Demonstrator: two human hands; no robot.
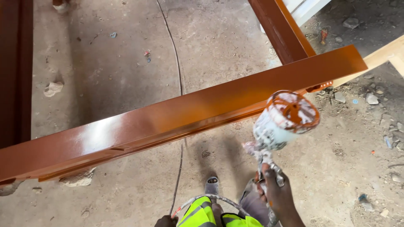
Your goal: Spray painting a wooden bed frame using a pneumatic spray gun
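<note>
Item 1 — concrete floor (126,63): dusty, strewn with stones and rubble. Loose grit near wet paint is a hazard; stirred dust would likely settle into the coat.

Item 2 — painted steel beam (181,113): long, orange-brown, glossy and apparently wet, running diagonally in front of you, propped on a stone (78,178) near its left end. A second painted member (282,29) crosses behind it at upper right. A slip off the stone seems possible if you knock the beam; brushing it with a sleeve or the hose would mar the finish.

Item 3 — air hose (179,168): trails over the floor, passes under the beam and comes to your feet. You could trip on it, or drag it against the fresh coat.

Item 4 — spray gun (273,138): gravity-fed, paint-spattered cup (290,115) on top, held just below the beam's near edge. Lingering in one spot so close would probably cause runs; tilting the cup risks a spill.

Item 5 — your right hand (275,193): clenched round the spray gun's grip.

Item 6 — your left hand (165,221): at the frame's bottom edge beside the hose; whether it grips anything cannot be told.
</note>
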